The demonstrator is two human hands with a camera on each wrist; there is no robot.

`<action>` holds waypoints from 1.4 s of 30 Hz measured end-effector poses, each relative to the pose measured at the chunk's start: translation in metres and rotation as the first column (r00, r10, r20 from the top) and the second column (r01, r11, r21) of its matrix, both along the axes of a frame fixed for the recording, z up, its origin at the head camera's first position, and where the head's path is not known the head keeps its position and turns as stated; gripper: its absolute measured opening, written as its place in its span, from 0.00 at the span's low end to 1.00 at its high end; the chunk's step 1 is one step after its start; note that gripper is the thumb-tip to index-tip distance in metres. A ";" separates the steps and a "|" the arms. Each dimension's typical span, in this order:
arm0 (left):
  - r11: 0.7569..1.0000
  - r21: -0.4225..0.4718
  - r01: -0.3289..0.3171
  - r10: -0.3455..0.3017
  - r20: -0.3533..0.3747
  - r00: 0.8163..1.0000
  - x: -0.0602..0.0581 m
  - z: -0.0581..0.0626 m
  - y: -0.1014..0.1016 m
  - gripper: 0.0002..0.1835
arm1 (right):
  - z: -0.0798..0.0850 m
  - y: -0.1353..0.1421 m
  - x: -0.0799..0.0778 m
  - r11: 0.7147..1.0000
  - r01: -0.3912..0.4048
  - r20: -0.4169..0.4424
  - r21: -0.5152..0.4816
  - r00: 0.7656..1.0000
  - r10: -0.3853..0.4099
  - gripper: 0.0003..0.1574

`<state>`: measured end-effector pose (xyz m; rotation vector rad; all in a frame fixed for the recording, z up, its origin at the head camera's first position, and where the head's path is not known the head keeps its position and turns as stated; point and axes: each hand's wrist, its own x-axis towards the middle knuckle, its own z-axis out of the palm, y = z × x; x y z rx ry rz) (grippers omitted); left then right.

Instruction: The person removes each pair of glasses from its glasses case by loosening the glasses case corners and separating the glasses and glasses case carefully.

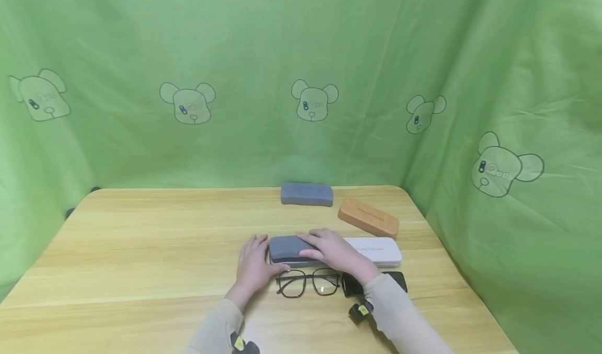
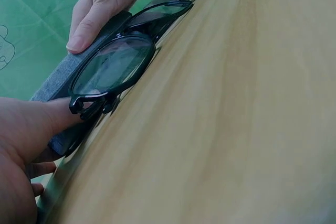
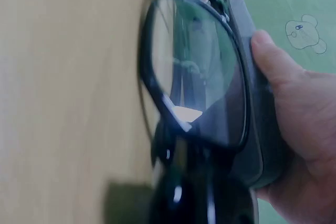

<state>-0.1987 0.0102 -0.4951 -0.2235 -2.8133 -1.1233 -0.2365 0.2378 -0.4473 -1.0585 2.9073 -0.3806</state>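
Observation:
A dark grey glasses case [image 1: 286,247] lies on the table between both hands. My left hand [image 1: 254,265] is at its left end, thumb along the front and fingers round the end. From above, my right hand [image 1: 334,252] grips the right part of the case, its thumb on the near side; the palm hides that end. Just in front lie black-framed eyeglasses [image 1: 308,275], close to the left thumb [image 2: 58,116]. In the right wrist view a lens of the eyeglasses [image 3: 202,72] stands before the grey case [image 3: 268,135].
A white case [image 1: 376,249] lies to the right, partly behind the right hand. Below it are black sunglasses [image 1: 397,280], partly covered by the right wrist. Farther back sit a blue-grey case [image 1: 307,194] and a tilted orange case [image 1: 369,218]. Green curtains [image 1: 254,150] surround the wooden table [image 1: 141,254].

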 end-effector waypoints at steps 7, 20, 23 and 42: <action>1.000 -0.012 -0.008 0.008 0.011 1.000 -0.002 0.002 -0.001 0.49 | 0.003 -0.003 0.005 1.000 -0.001 -0.037 -0.015 0.999 0.001 0.34; 1.000 -0.011 -0.011 0.011 0.014 1.000 -0.001 0.000 0.001 0.48 | -0.002 -0.003 0.010 1.000 -0.004 -0.095 0.006 0.996 0.005 0.35; 1.000 -0.010 -0.010 0.010 0.015 1.000 0.000 0.000 0.001 0.48 | -0.003 -0.003 0.012 1.000 -0.008 -0.121 0.012 0.993 0.009 0.35; 1.000 -0.002 -0.012 0.012 0.004 1.000 0.001 0.002 0.002 0.47 | -0.005 -0.005 0.019 1.000 0.021 -0.164 0.008 0.986 -0.020 0.36</action>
